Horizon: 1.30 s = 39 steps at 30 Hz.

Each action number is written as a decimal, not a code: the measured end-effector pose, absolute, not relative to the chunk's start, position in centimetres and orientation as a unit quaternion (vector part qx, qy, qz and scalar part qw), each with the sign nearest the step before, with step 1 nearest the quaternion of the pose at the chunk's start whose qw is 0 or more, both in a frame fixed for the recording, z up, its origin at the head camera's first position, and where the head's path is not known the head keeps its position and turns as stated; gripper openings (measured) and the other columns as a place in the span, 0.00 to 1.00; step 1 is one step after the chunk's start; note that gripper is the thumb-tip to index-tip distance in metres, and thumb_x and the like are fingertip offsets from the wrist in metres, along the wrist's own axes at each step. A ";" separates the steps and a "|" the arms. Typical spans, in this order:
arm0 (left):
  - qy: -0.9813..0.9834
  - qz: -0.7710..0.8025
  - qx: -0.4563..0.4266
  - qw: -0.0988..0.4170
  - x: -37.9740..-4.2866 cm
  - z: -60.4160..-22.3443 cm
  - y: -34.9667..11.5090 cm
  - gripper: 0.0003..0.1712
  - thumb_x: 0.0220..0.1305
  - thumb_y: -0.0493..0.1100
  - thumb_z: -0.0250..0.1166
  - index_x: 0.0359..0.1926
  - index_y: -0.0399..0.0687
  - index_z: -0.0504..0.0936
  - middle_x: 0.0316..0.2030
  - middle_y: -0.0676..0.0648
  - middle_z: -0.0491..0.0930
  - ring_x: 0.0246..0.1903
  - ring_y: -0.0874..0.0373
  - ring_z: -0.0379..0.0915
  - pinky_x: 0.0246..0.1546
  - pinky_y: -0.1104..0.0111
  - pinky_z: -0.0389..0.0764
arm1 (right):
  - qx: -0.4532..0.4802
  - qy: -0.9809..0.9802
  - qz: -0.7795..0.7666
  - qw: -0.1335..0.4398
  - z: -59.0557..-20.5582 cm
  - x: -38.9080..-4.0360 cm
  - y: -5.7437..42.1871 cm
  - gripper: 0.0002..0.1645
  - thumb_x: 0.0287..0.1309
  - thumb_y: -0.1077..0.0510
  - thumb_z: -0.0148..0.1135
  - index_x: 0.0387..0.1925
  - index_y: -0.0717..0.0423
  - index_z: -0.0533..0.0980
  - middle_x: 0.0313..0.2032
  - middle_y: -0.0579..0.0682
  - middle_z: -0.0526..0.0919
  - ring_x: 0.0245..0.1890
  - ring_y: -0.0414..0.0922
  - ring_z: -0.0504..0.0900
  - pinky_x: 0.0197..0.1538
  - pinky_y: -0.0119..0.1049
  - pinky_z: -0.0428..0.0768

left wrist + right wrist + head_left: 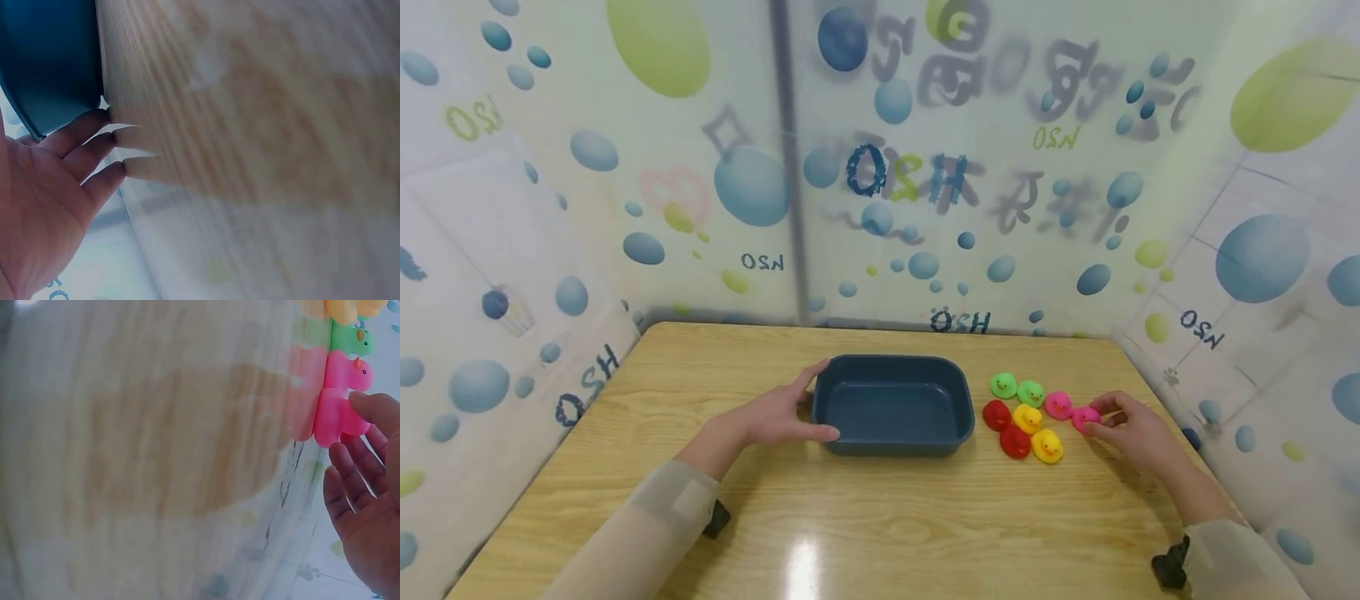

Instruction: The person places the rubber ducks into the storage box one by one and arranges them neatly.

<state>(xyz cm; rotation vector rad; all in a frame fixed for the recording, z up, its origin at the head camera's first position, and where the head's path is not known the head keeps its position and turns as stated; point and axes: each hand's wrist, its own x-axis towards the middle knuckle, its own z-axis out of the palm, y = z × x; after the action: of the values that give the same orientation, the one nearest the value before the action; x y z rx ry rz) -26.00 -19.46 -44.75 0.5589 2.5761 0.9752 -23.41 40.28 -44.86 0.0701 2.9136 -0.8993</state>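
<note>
A dark blue rectangular bin (891, 448) stands mid-table. My left hand (775, 417) spans its left end, thumb at the front wall, index finger at the back corner. In the left wrist view, the other fingers (94, 147) lie nearly straight by the bin's side (53, 62). My right hand (1131, 427) pinches the rightmost pink rubber duck (1086, 419) between thumb and index finger. That duck (331, 419) sits low at the tabletop in the right wrist view, against a second pink duck (1058, 405).
Right of the bin cluster two green ducks (1003, 385), two red ducks (1015, 442), which show no faces, and two yellow ducks (1047, 447). The wooden table (880, 525) meets patterned curtains (880, 275) at the back and sides.
</note>
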 end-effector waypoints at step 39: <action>0.909 0.334 0.194 0.159 -25.9 -44.7 -19.4 0.73 0.60 0.74 0.77 0.90 0.67 0.39 0.78 0.31 0.71 0.78 0.36 0.70 0.77 0.38 0.70 | -0.165 0.920 -0.350 -0.055 -40.9 -23.9 27.2 0.23 0.69 0.56 0.76 0.61 0.56 0.81 0.53 0.54 0.87 0.49 0.50 0.82 0.48 0.31 0.82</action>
<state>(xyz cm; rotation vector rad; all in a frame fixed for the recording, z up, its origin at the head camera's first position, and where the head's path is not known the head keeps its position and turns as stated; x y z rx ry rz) -25.95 -19.39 -44.69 0.5538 2.5968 0.9539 -23.91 27.19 -40.85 -0.5390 2.9982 -1.1400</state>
